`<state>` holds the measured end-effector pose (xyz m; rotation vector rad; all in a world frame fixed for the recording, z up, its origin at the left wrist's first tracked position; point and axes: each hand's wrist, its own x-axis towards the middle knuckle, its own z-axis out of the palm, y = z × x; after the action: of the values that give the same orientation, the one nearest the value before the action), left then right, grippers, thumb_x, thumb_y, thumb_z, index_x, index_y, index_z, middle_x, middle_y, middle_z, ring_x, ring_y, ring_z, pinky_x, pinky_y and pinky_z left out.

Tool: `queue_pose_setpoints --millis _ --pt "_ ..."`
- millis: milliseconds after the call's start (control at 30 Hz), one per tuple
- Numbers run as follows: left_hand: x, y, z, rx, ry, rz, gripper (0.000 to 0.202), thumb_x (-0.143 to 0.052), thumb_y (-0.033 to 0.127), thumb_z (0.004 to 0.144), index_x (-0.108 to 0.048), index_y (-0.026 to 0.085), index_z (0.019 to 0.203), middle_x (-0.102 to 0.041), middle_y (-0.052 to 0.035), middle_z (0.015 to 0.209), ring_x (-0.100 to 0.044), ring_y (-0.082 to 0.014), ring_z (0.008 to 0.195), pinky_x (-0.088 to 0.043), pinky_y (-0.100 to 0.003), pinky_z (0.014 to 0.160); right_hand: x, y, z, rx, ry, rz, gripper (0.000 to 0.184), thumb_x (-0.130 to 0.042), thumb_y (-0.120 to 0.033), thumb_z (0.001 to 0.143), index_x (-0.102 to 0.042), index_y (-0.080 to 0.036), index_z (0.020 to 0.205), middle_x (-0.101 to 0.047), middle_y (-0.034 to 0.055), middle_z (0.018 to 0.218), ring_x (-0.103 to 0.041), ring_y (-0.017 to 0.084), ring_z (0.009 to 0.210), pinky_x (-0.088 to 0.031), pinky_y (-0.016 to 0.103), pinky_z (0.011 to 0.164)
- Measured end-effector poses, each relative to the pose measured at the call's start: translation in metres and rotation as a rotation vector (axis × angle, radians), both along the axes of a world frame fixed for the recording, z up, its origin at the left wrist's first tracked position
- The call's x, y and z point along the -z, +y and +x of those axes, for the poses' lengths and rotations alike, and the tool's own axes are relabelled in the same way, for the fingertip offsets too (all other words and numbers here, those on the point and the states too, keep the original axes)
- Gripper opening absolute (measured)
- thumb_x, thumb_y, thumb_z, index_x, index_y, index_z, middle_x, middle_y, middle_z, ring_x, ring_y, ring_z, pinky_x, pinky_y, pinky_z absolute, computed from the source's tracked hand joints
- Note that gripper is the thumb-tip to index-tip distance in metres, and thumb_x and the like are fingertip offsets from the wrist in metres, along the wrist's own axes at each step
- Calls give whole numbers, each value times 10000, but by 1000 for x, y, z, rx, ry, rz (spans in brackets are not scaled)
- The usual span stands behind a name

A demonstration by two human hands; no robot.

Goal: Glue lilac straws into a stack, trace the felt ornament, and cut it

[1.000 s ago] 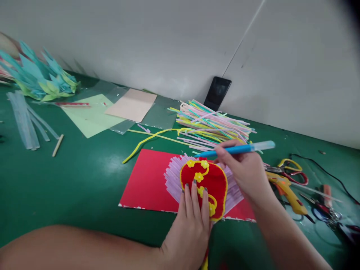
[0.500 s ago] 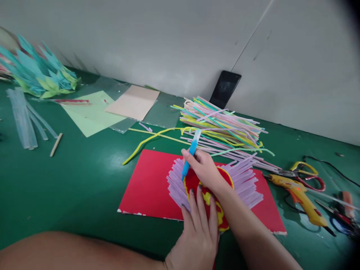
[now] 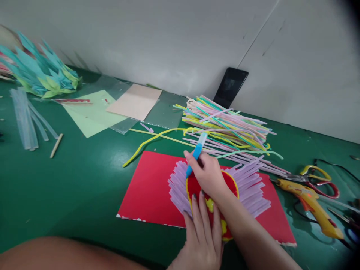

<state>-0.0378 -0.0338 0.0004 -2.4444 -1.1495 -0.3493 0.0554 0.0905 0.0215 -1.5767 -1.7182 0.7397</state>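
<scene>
In the head view my right hand [image 3: 210, 173] grips a blue pen [image 3: 197, 153] with a clear upper end. The pen is tilted, its tip down at the upper left edge of a red piece [image 3: 231, 183] trimmed in yellow, with yellow shapes on it. My left hand [image 3: 201, 232] lies flat over the lower left of this piece, fingers stretched out. Lilac strips [image 3: 179, 187] fan out from both sides of the piece, on a red board [image 3: 149, 187]. My hands and right forearm hide part of the piece.
Behind the board lie a pile of coloured stems [image 3: 227, 122] and a leaning phone [image 3: 231, 87]. Scissors [image 3: 316, 180] and a yellow glue gun [image 3: 311, 206] lie at right. Paper sheets [image 3: 136, 101], glue sticks [image 3: 24, 120] and teal paper leaves [image 3: 39, 69] are at left.
The view has shifted slightly, so the board and tools at right sit further right and lower. Both hands keep nearly the same place on the red piece, the pen still in my right hand.
</scene>
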Motion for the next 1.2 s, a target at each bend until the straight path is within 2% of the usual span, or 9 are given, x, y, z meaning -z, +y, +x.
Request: queue_pose_setpoints --millis 133,233,467,567,667,833,933,1067,1200 --pt "3 1 0 2 -1 69 507 -433 456 889 -614 136 1238 -680 -151 1155 -651 -319 1038 -487 -410 799 1 1 1 -62 85 -23 439 -473 -544 888 -462 -204 609 -448 -44 513 -397 99 501 -309 238 509" --pt "5 2 1 2 -25 109 484 -423 428 901 -616 117 1217 -699 -139 1115 -657 -324 1017 -482 -416 789 1 2 -1 -116 14 -28 448 -503 -519 879 -405 -210 568 -441 -50 501 -373 100 499 -300 242 523" --pt "6 3 0 12 -23 121 471 -403 412 908 -613 113 1206 -704 -130 1106 -660 -322 1009 -492 -415 766 3 3 0 178 -11 96 408 -474 -511 895 -482 -213 617 -504 -25 530 -428 122 509 -322 253 549" --pt "5 3 0 2 -19 123 474 -384 413 916 -610 120 1213 -706 -127 1102 -659 -314 1015 -493 -409 762 3 3 1 137 43 32 433 -456 -533 897 -480 -211 609 -509 -24 527 -447 119 507 -323 243 532" --pt "6 2 0 -3 -22 112 463 -386 408 920 -609 127 1213 -706 -120 1105 -659 -307 1015 -490 -406 770 3 3 0 75 -38 3 448 -471 -544 887 -456 -212 588 -479 -33 509 -419 116 498 -299 247 527" --pt "6 3 0 4 -32 97 469 -396 402 915 -604 108 1215 -699 -130 1118 -657 -315 1016 -479 -417 782 6 3 0 225 -85 91 417 -475 -509 896 -461 -212 603 -508 -22 535 -420 120 505 -294 257 539" --pt "5 3 0 2 -21 92 480 -383 416 921 -597 116 1228 -694 -127 1132 -656 -311 1021 -472 -416 786 6 5 3 288 -12 63 415 -470 -522 892 -503 -207 624 -528 -18 540 -446 123 503 -302 253 522" --pt "5 2 0 -12 -7 82 479 -366 426 929 -597 137 1233 -692 -115 1143 -656 -297 1026 -465 -407 793 5 9 6 235 116 -40 452 -455 -570 882 -519 -205 622 -518 -30 511 -458 116 477 -325 241 506" --pt "6 2 0 -6 -22 80 471 -377 433 929 -603 142 1222 -700 -110 1125 -654 -304 1026 -467 -412 789 6 10 5 178 17 -67 466 -470 -568 876 -483 -207 582 -535 -20 514 -471 117 485 -319 248 528"
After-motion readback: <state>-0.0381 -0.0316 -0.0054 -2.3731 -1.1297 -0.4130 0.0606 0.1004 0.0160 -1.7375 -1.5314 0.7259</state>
